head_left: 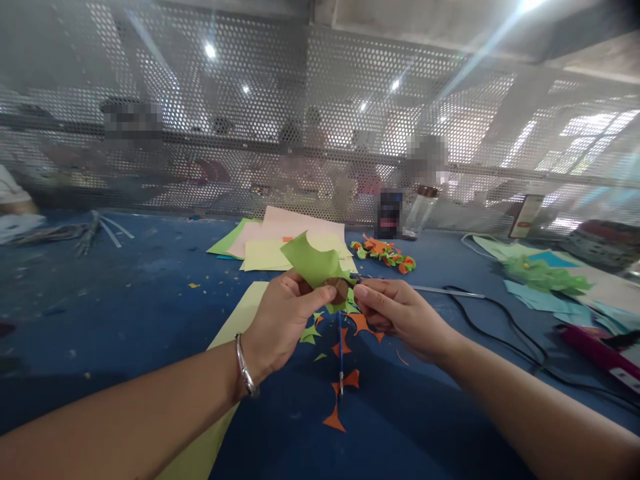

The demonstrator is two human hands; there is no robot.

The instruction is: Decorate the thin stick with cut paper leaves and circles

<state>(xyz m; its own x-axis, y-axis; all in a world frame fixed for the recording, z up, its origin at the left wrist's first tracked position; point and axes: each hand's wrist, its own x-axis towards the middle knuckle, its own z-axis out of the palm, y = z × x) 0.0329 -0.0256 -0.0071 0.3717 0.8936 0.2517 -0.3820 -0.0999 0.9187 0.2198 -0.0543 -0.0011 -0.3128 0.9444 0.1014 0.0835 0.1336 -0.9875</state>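
My left hand [283, 310], with a silver bracelet at the wrist, pinches a sheet of green paper [311, 257] that has curved cuts along its edge. A small brown round piece [339, 291] lies against the paper under the thumb. Close on the right, my right hand [393, 310] is closed around small scissors [352, 283], mostly hidden by the fingers, their dark tip at the paper. Below the hands, a blue pen [341, 347] lies among orange paper scraps [334, 419] and green scraps [310, 335].
Paper sheets [265, 255] lie beyond my hands, beside a pile of orange and green curled pieces [387, 253]. A long yellow sheet [215, 443] runs under my left arm. At right are a black cable [515, 343], a magenta power strip [595, 350] and a glass bottle [421, 213].
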